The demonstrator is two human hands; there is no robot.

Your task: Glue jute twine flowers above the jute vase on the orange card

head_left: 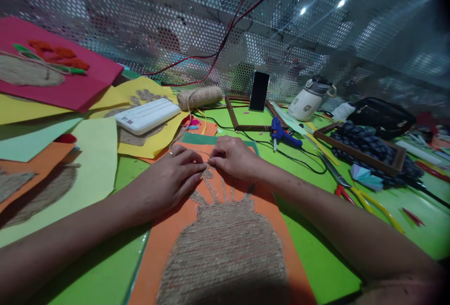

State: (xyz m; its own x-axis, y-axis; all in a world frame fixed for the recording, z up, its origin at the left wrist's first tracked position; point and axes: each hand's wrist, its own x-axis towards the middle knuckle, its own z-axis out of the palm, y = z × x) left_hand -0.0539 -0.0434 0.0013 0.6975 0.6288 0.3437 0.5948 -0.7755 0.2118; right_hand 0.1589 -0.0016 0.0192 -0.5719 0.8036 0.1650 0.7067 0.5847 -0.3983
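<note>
Our left hand [172, 173] and right hand [232, 157] pinch twine [207, 170] against orange paper [168, 234], fingertips closed together.

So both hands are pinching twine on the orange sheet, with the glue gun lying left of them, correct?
Not quite. The head view shows the left hand and right hand pinching twine on the orange sheet, but the glue gun lies to their right, not left.
</note>
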